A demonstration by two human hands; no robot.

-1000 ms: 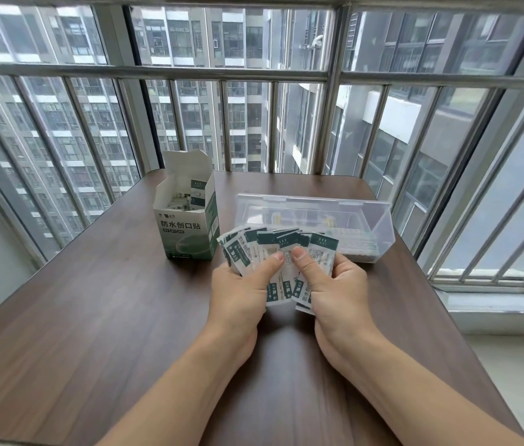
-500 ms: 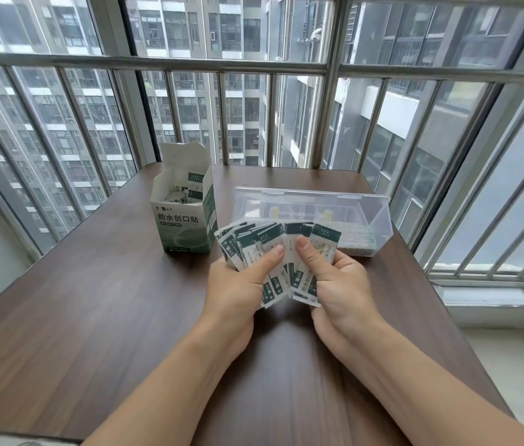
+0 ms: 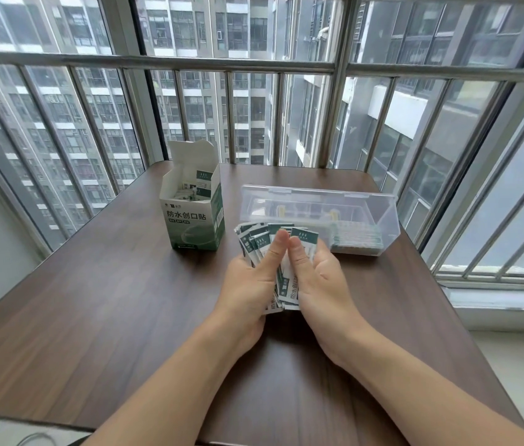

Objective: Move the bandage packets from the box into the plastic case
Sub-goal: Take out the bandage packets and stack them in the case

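Left of the fingers: open box on the desk, a few packets visible inside, count unclear. Centre: left hand and right hand closed on one bundle of bandage packets, thumbs now touching on top. Fanned wide a second ago, now squeezed narrower; likely squaring the bundle for loading. Right of the fingers and just beyond: clear plastic case, lid raised, a row of packets already along its near wall. Lower packets hidden behind palms; print mostly too small to read.
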